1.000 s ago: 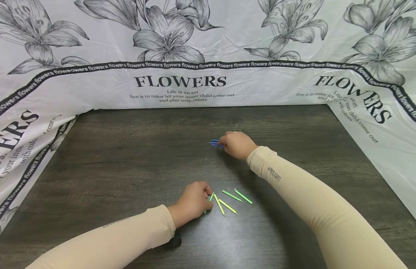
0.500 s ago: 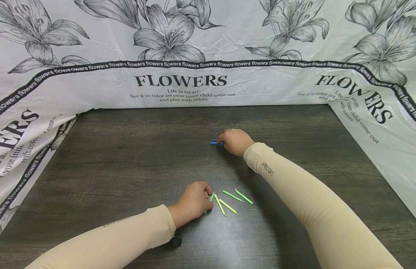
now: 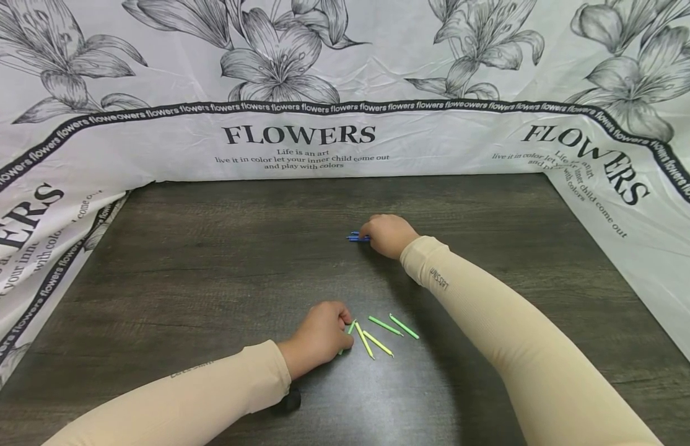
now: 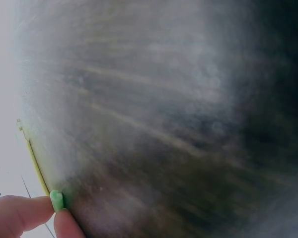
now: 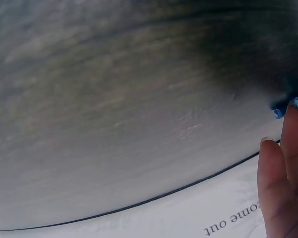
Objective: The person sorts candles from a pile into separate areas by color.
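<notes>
My left hand (image 3: 321, 331) pinches a thin green candle (image 3: 351, 326) between thumb and finger, low over the dark table. In the left wrist view the end of that green candle (image 4: 57, 201) sits between two fingertips, with a yellow candle (image 4: 37, 168) behind. Farther back, my right hand (image 3: 388, 235) has its fingertips on a small group of blue candles (image 3: 356, 238) and holds one of them. The right wrist view shows two blue candle ends (image 5: 278, 113) by the fingers; the thumb is hidden there. Two yellow candles (image 3: 377, 343) lie just right of my left hand.
Two more green candles (image 3: 403, 326) lie right of the yellow ones. A black round object (image 3: 291, 400) shows partly beneath the left sleeve. White flower-printed cloth (image 3: 300, 145) borders the wooden table (image 3: 222, 248) at the back and sides.
My right hand has shifted slightly left and back over the blue candles, whose visible tips now lie closer together. The left hand has stayed in place on its green candle.
</notes>
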`<state>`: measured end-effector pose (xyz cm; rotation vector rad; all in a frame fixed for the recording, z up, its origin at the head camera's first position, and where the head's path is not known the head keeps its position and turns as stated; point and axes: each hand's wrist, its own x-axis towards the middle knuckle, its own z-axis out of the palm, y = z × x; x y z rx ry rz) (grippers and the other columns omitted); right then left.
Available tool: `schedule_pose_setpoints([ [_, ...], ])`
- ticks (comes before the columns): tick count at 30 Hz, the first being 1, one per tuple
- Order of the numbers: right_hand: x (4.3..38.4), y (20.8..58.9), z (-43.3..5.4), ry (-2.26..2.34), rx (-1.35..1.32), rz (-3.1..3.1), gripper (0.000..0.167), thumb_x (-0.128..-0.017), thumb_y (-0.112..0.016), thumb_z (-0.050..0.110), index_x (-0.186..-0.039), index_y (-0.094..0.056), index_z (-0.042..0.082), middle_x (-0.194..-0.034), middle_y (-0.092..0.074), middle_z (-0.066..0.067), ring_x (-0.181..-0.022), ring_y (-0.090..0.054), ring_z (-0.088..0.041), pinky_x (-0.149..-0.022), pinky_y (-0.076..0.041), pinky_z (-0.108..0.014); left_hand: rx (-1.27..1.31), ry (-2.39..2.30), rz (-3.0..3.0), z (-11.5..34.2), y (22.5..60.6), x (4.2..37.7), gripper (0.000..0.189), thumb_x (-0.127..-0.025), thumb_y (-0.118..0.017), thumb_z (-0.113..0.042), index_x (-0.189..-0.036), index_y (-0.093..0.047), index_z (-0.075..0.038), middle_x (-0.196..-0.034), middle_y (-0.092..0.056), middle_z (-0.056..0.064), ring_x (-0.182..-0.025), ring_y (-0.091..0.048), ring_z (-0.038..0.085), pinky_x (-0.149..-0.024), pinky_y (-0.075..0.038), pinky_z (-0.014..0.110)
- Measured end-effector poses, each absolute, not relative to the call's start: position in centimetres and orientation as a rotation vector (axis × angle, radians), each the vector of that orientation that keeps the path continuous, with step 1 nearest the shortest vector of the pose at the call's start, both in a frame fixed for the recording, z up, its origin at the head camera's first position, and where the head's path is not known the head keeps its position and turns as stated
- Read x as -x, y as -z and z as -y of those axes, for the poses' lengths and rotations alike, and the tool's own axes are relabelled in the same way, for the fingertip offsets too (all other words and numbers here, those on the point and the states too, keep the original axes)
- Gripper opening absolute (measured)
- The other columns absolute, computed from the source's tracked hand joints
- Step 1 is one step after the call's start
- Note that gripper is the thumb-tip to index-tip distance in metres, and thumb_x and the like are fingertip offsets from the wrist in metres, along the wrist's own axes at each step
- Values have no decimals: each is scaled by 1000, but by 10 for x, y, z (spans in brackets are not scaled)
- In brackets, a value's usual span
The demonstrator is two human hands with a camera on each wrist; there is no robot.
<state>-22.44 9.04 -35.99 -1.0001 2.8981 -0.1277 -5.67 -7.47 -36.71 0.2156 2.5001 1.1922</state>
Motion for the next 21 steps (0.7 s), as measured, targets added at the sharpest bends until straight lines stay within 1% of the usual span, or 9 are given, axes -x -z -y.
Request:
schedule_pose_setpoints([
  [8, 224, 360, -89, 102, 1007, -2888, 30, -90, -55, 0, -111, -73, 13, -105, -69, -8, -97, -66, -24, -82, -53, -39, -217, -1199, -2499, 74, 368, 56, 20, -74, -68, 8, -91, -61, 1, -74, -51, 4, -60, -46, 14, -55, -41, 26],
  [21, 226, 360, -88, 90, 979, -2912, 30, -90, -54, 0, -111, -73, 13, -106, -69, -7, -97, -66, -23, -81, -53, -38, -210, -1204, -2496, 74, 366, 56, 19, -73, -68, 8, -90, -61, 1, -75, -51, 5, -62, -46, 15, -56, -41, 26],
])
